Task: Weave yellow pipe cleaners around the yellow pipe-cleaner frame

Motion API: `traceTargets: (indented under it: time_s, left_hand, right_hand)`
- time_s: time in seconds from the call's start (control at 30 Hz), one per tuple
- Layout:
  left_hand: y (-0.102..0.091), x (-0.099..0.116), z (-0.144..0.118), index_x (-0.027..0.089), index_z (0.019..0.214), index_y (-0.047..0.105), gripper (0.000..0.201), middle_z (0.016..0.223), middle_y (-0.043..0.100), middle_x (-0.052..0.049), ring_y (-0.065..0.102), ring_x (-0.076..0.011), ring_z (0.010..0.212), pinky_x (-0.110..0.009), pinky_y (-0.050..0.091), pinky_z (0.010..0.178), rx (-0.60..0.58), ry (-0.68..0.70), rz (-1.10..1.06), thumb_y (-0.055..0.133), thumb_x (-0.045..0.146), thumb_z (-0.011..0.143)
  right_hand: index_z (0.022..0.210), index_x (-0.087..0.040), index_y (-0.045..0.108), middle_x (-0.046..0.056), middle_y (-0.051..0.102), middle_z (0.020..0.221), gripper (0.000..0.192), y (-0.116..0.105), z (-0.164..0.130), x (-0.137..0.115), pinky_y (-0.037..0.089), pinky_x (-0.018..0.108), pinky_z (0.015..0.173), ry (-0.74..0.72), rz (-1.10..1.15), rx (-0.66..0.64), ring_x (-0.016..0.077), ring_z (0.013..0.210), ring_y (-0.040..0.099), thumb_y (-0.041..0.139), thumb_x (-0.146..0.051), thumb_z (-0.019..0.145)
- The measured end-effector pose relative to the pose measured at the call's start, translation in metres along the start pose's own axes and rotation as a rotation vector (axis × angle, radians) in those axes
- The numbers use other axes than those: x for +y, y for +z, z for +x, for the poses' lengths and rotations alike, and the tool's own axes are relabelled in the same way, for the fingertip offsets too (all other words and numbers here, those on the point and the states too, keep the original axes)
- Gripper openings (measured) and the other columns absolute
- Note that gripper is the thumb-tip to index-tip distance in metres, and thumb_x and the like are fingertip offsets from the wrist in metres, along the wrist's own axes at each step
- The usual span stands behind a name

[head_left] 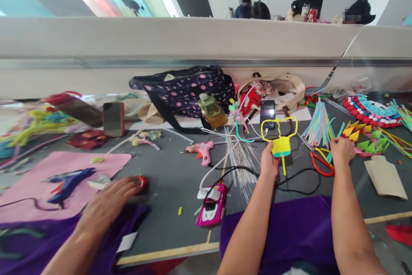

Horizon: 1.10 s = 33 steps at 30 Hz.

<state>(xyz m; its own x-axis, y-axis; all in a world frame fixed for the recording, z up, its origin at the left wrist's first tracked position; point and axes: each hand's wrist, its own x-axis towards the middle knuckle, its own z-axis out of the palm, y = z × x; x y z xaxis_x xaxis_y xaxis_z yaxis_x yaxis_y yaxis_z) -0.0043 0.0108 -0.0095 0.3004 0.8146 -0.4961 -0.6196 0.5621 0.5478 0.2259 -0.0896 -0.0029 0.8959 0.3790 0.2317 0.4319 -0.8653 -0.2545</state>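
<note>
My left hand [270, 161] is closed on a yellow pipe-cleaner figure [280, 142]. The figure has two wide loops on top, a flat body with a teal lower band, and a twisted stem hanging down. To the right, my right hand [343, 150] is bent over the table with its fingers pinched together; what they hold, if anything, is hidden. Right beside those fingers lie the red handles of scissors [322, 164] and short yellow and teal pipe-cleaner pieces [323, 153]. A bundle of pastel pipe cleaners [318, 127] stands just behind.
A co-worker's hand [112, 195] rests at left near a blue glue gun [72, 180]. A pink glue gun [204, 151], magenta power strip [213, 208], black cable [305, 191], clear sticks [243, 167], bottle [212, 110], phone [268, 112] and cardboard piece [384, 176] lie around.
</note>
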Motion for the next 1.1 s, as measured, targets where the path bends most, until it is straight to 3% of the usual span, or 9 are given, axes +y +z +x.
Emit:
traceTargets:
  time_s: [0.07, 0.2, 0.33, 0.43, 0.53, 0.63, 0.77, 0.93, 1.1]
  left_hand:
    - [0.001, 0.001, -0.001, 0.011, 0.088, 0.067, 0.017, 0.081, 0.073, -0.005, 0.068, -0.0133, 0.062, -0.023, 0.053, 0.059, 0.000, -0.012, -0.015, 0.056, 0.024, 0.089]
    - [0.003, 0.003, -0.004, 0.011, 0.088, 0.066, 0.016, 0.080, 0.073, -0.005, 0.067, -0.0131, 0.062, -0.022, 0.052, 0.055, 0.001, -0.035, -0.037, 0.055, 0.023, 0.089]
    - [0.002, 0.004, -0.005, 0.011, 0.087, 0.066, 0.017, 0.080, 0.073, -0.006, 0.067, -0.0137, 0.062, -0.023, 0.052, 0.055, -0.013, -0.054, -0.059, 0.054, 0.023, 0.090]
    - [0.002, 0.005, -0.006, 0.011, 0.088, 0.066, 0.017, 0.080, 0.073, -0.005, 0.068, -0.0135, 0.062, -0.022, 0.051, 0.053, -0.028, -0.064, -0.066, 0.055, 0.024, 0.089]
    - [0.002, 0.007, -0.008, 0.011, 0.089, 0.066, 0.017, 0.081, 0.073, -0.005, 0.068, -0.0136, 0.062, -0.023, 0.051, 0.053, -0.026, -0.067, -0.082, 0.055, 0.023, 0.089]
    - [0.003, 0.009, -0.011, 0.010, 0.090, 0.066, 0.018, 0.082, 0.073, -0.006, 0.068, -0.0140, 0.062, -0.024, 0.052, 0.053, -0.027, -0.070, -0.088, 0.054, 0.022, 0.090]
    - [0.003, 0.011, -0.013, 0.009, 0.090, 0.066, 0.017, 0.081, 0.073, -0.006, 0.068, -0.0138, 0.062, -0.024, 0.052, 0.054, -0.021, -0.066, -0.090, 0.054, 0.022, 0.089]
    - [0.005, 0.009, -0.016, 0.010, 0.090, 0.067, 0.018, 0.082, 0.074, -0.006, 0.068, -0.0145, 0.063, -0.024, 0.052, 0.055, -0.025, -0.068, -0.059, 0.056, 0.024, 0.089]
    - [0.008, 0.010, -0.021, 0.010, 0.087, 0.067, 0.017, 0.082, 0.074, -0.007, 0.069, -0.0148, 0.064, -0.024, 0.053, 0.055, -0.036, -0.058, -0.033, 0.057, 0.024, 0.088]
  right_hand:
    - [0.095, -0.023, 0.075, 0.014, 0.067, 0.099, 0.027, -0.005, 0.002, 0.000, 0.047, 0.035, 0.072, -0.004, 0.022, -0.072, 0.0291, 0.096, 0.060, 0.052, -0.032, 0.083]
    - [0.085, -0.021, 0.075, 0.012, 0.070, 0.089, 0.023, -0.008, 0.006, -0.005, 0.045, 0.034, 0.070, -0.046, 0.074, -0.336, 0.0271, 0.088, 0.064, 0.056, -0.033, 0.078]
    - [0.078, -0.019, 0.073, 0.008, 0.069, 0.077, 0.023, -0.008, 0.007, -0.011, 0.042, 0.029, 0.064, -0.068, 0.159, -0.368, 0.0236, 0.078, 0.064, 0.056, -0.034, 0.076]
    - [0.068, -0.017, 0.070, 0.004, 0.065, 0.064, 0.020, -0.013, 0.002, -0.014, 0.039, 0.025, 0.056, -0.034, 0.512, -0.361, 0.0190, 0.066, 0.060, 0.059, -0.034, 0.071]
    - [0.064, -0.016, 0.065, 0.002, 0.062, 0.058, 0.018, -0.020, -0.005, -0.017, 0.031, 0.021, 0.044, 0.028, 0.926, -0.439, 0.0132, 0.053, 0.052, 0.061, -0.034, 0.068]
    - [0.062, -0.017, 0.060, 0.001, 0.062, 0.061, 0.019, -0.029, -0.010, -0.018, 0.024, 0.018, 0.037, 0.082, 1.390, -0.584, 0.0077, 0.046, 0.044, 0.070, -0.033, 0.064]
    - [0.070, -0.019, 0.063, -0.001, 0.063, 0.068, 0.019, -0.033, -0.011, -0.019, 0.024, 0.014, 0.034, 0.141, 1.789, -0.599, 0.0034, 0.045, 0.039, 0.079, -0.026, 0.060]
    - [0.085, -0.021, 0.066, -0.004, 0.057, 0.066, 0.026, -0.033, -0.019, -0.023, 0.030, 0.013, 0.035, 0.128, 1.916, -0.679, 0.0039, 0.048, 0.042, 0.078, -0.021, 0.062]
    - [0.082, -0.021, 0.066, -0.004, 0.058, 0.065, 0.018, -0.034, -0.031, -0.030, 0.036, 0.015, 0.041, 0.047, 1.901, -0.671, 0.0050, 0.050, 0.047, 0.075, -0.023, 0.066]
